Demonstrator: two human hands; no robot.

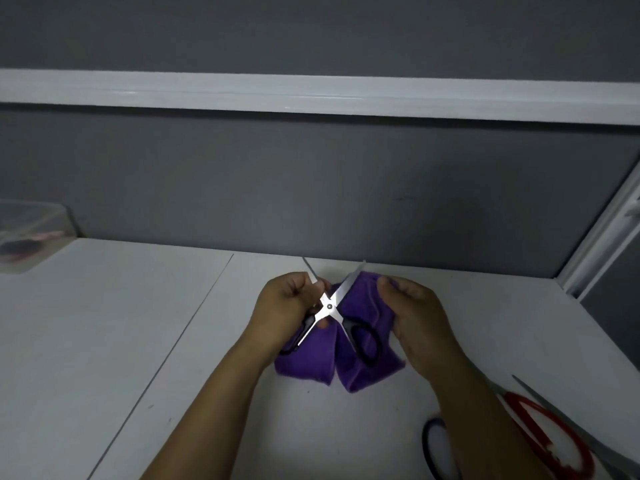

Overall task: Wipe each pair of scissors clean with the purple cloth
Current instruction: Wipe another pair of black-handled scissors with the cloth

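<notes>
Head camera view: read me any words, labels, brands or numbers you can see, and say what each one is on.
No text can be read anywhere in this view.
The black scissors show no marking on blades or pivot.
The purple cloth shows no tag.
The red scissors are blurred, with nothing legible.
The clear box is too blurred to tell.

- purple cloth (346, 370) — plain purple all over.
- open scissors (329, 306): bright silver blades, black handles.
- second scissors (526, 407): red handle loops, grey blade.
- handle loop (426, 445) — dark, possibly black or navy; blurred.
- table (104, 341) white; wall (311, 185) dark grey, white rail (311, 95).
</notes>
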